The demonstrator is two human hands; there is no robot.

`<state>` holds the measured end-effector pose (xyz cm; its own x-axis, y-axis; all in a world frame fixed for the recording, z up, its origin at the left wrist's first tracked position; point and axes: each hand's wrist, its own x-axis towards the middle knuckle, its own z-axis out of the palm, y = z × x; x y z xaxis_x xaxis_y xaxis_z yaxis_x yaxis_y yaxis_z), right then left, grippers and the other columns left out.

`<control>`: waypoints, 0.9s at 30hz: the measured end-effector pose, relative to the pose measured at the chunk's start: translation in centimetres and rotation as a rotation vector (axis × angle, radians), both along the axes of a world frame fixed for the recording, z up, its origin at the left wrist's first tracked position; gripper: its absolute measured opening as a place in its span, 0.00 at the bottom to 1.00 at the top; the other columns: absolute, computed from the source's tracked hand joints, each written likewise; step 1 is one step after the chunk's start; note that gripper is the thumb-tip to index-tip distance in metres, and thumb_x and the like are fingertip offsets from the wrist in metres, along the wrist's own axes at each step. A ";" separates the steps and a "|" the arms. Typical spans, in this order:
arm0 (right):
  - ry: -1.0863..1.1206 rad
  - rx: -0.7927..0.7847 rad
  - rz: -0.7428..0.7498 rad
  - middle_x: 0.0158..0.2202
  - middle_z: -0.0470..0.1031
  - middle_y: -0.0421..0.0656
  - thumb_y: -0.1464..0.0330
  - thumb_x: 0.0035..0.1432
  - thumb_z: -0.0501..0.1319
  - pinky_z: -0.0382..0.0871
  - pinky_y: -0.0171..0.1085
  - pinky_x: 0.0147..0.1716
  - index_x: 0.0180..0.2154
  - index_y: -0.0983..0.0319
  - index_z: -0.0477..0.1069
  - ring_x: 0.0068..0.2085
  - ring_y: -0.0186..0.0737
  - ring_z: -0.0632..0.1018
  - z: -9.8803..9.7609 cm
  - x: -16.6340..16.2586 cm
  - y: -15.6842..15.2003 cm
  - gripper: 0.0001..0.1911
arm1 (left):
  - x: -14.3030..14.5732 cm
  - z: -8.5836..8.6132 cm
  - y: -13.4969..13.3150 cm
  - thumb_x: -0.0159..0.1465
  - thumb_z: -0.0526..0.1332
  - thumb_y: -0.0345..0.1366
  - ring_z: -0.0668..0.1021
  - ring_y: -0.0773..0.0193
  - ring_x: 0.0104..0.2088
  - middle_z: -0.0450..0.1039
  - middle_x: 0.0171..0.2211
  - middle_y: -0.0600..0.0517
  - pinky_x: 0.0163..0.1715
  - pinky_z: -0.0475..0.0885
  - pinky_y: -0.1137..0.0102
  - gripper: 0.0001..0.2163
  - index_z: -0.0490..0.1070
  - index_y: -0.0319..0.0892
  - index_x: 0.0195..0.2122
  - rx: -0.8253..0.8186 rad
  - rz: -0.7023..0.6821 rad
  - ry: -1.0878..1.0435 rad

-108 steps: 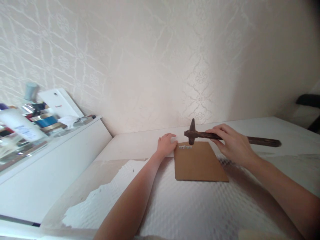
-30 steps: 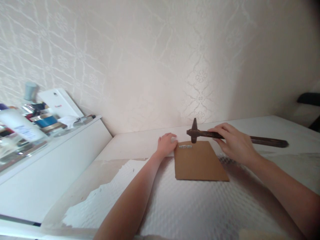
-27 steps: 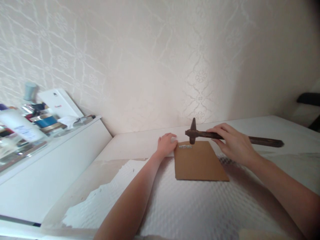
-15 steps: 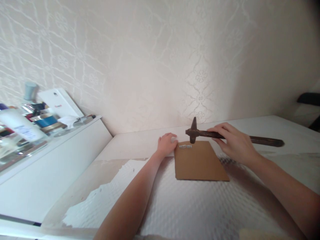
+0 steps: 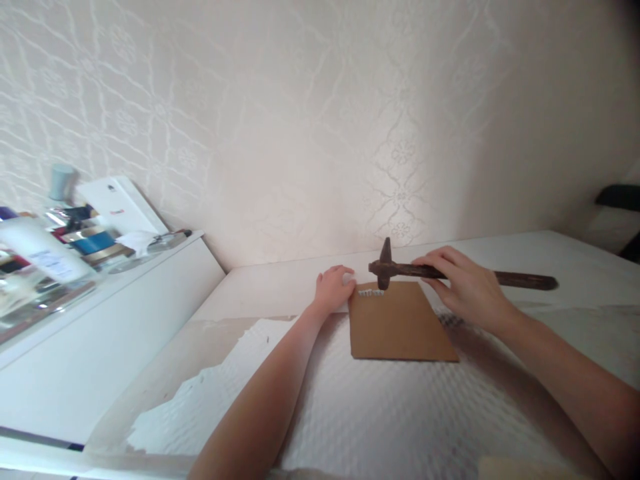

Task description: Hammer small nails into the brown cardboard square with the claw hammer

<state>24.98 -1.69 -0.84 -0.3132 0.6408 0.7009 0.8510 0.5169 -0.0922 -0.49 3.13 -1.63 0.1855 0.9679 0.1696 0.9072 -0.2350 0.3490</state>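
Observation:
My right hand (image 5: 463, 283) is closed around the handle of a dark, worn hammer (image 5: 385, 265), which lies nearly level with its head to the left. The lower face of the head hangs at the right end of a row of small whitish pieces (image 5: 369, 293) along the top edge of a brown cardboard sheet (image 5: 400, 327). Whether head and pieces touch, I cannot tell. My left hand (image 5: 334, 289) rests at the sheet's top left corner, thumb by the edge and apart from the curved fingers. Nothing clear shows in it.
Beneath the cardboard lies a white textured sheet (image 5: 240, 373) with a ragged edge on a pale surface. A patterned wall (image 5: 300, 133) rises behind. To the left, a white cabinet (image 5: 125, 327) carries bottles, jars and a white box (image 5: 120, 205). Something black (image 5: 620, 197) juts in at right.
The hammer has shifted slightly left and its head has dropped a little toward the whitish pieces. My right hand moved with it; my left hand and the cardboard stayed put.

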 end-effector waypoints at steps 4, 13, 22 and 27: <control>-0.018 0.026 -0.048 0.41 0.73 0.42 0.71 0.59 0.54 0.63 0.35 0.26 0.44 0.56 0.70 0.39 0.40 0.75 -0.2 0.0 0.1 0.13 | 0.0 0.0 0.0 0.62 0.52 0.38 0.66 0.59 0.58 0.68 0.56 0.51 0.60 0.56 0.60 0.16 0.69 0.45 0.50 -0.012 0.010 0.007; 0.008 -0.004 0.029 0.42 0.73 0.42 0.72 0.58 0.54 0.67 0.35 0.28 0.46 0.54 0.71 0.40 0.40 0.75 0.0 -0.1 0.0 0.15 | -0.1 -0.3 0.1 0.62 0.52 0.39 0.65 0.60 0.59 0.67 0.57 0.51 0.61 0.56 0.61 0.17 0.69 0.46 0.50 0.002 0.004 0.005; 0.030 0.034 -0.054 0.41 0.73 0.42 0.71 0.58 0.55 0.65 0.35 0.26 0.45 0.54 0.72 0.40 0.40 0.75 0.1 0.2 0.0 0.15 | 0.1 0.1 -0.1 0.62 0.52 0.38 0.66 0.59 0.58 0.67 0.56 0.51 0.61 0.55 0.59 0.16 0.69 0.46 0.50 -0.014 0.016 -0.005; -0.001 -0.012 0.034 0.43 0.73 0.42 0.72 0.58 0.55 0.67 0.36 0.29 0.46 0.54 0.72 0.41 0.40 0.75 -0.1 0.1 0.2 0.15 | 0.0 0.0 0.0 0.62 0.52 0.38 0.65 0.60 0.60 0.65 0.58 0.50 0.61 0.54 0.59 0.17 0.69 0.46 0.51 -0.016 0.016 -0.002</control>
